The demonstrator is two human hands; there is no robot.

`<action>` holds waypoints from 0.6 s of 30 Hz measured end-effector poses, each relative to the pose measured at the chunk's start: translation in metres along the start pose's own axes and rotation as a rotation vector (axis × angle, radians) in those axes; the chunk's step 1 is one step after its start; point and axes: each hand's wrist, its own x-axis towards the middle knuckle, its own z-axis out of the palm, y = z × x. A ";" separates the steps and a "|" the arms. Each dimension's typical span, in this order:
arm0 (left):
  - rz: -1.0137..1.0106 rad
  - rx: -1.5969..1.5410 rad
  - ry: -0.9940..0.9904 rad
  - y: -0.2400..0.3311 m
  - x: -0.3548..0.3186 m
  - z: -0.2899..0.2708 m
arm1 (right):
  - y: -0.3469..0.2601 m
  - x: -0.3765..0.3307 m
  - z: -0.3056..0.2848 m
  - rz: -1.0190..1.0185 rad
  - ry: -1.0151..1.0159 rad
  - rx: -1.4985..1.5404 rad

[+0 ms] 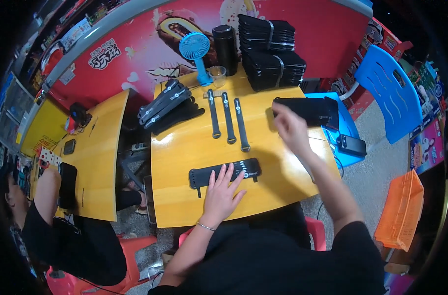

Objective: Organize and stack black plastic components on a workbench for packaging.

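A flat black pad (199, 179) with a row of slots lies on the table in front of me, short dark tabs sticking out at its near edge. My left hand (223, 194) rests on it, fingers stretched out. To the right, my right hand (293, 130) is raised with its fingers curled together, by the left edge of some black pads (310, 110); whatever its fingertips hold is hidden. Between the hands and the table's far side, three dark straps (228, 118) lie side by side. A pile of similar straps (167, 105) lies farther left.
At the back stand two bundled black stacks (273, 69), a black bottle (225, 49), a clear cup (217, 76) and a blue fan (195, 48). A blue chair (391, 93) and orange crate (400, 209) are right. A co-worker (76, 246) sits at another table (98, 167) left.
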 end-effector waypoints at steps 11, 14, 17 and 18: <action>-0.017 -0.073 0.014 0.000 0.003 0.001 | 0.094 0.157 -0.004 0.549 -0.306 -0.666; -0.014 -0.071 0.032 -0.003 0.004 -0.001 | 0.088 0.155 0.004 0.573 -0.307 -0.663; -0.012 -0.052 0.031 -0.002 0.006 0.000 | 0.094 0.153 0.003 0.577 -0.291 -0.666; -0.012 -0.050 0.034 -0.002 0.004 -0.001 | 0.093 0.151 0.003 0.561 -0.296 -0.664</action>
